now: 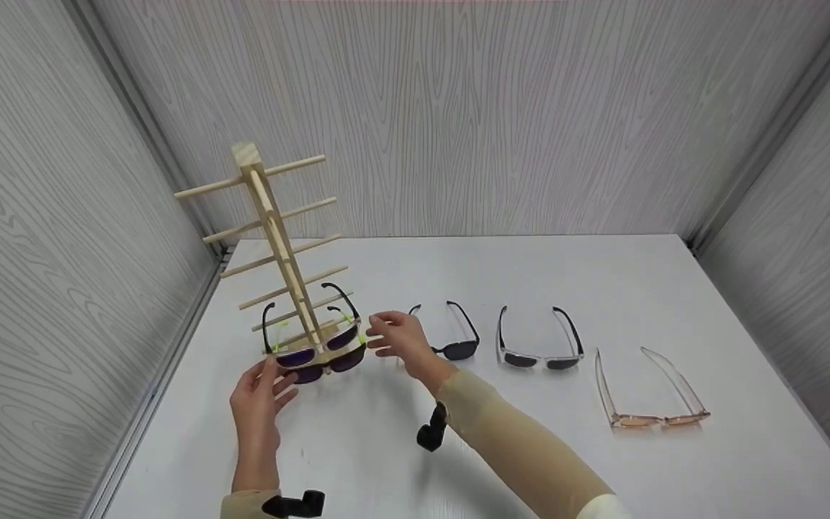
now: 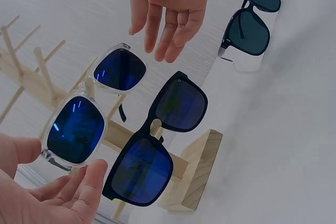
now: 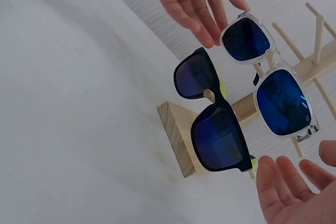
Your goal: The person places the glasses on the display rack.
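A wooden display stand [image 1: 282,249] with several rows of pegs leans in view at the left. Clear-framed sunglasses [image 2: 76,129] with blue lenses and dark temples sit on a peg low on it. Just below them hang black-framed sunglasses [image 3: 218,137] with yellow-green showing on the temples. My left hand [image 1: 255,396] has its thumb tip at the clear frame's left hinge, with the other fingers extended near the lens's lower edge. My right hand [image 1: 404,342] is off the frame's right side, fingers spread loosely and holding nothing.
Dark sunglasses [image 1: 460,350] lie on the white table [image 1: 415,274], partly behind my right hand. To their right are clear-framed sunglasses with black temples [image 1: 577,339] and pink-tinted glasses [image 1: 638,421]. Wood-grain panels [image 1: 458,115] enclose the table's back and sides.
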`<act>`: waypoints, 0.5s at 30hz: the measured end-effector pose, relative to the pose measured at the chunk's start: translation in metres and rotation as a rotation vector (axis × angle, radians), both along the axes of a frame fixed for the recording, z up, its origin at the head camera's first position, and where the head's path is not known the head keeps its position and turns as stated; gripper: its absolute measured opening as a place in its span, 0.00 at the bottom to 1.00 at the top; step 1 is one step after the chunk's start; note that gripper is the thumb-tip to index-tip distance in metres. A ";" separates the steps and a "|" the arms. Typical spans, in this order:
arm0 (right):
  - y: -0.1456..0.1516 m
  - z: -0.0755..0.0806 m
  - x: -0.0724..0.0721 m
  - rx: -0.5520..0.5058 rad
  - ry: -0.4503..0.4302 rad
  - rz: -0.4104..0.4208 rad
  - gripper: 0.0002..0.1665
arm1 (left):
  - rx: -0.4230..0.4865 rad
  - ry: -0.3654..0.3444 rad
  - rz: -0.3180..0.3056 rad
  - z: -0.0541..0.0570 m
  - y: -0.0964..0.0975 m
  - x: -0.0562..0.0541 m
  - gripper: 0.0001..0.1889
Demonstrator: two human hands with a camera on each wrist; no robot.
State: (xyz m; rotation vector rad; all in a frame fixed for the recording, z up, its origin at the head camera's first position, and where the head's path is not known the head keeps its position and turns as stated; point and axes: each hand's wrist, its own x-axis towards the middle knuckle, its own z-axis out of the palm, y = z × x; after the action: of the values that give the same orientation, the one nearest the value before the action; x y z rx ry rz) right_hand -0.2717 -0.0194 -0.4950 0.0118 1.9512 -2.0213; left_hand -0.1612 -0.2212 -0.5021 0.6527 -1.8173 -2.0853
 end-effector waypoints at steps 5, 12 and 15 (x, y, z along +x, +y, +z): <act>0.006 -0.003 0.002 -0.007 0.022 -0.006 0.18 | 0.037 0.004 -0.016 -0.002 0.002 0.006 0.29; 0.012 -0.006 0.009 -0.031 -0.014 0.003 0.19 | 0.032 -0.039 -0.029 -0.006 0.005 0.010 0.29; 0.015 -0.009 0.015 -0.052 -0.027 0.011 0.18 | 0.039 -0.003 -0.041 -0.023 0.003 0.009 0.29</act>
State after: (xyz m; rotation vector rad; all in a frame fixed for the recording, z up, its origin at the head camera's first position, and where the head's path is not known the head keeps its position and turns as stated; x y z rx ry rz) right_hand -0.2570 -0.0042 -0.5041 0.0164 1.8781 -2.0531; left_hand -0.1517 -0.2182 -0.5254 0.6348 -1.8100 -2.1525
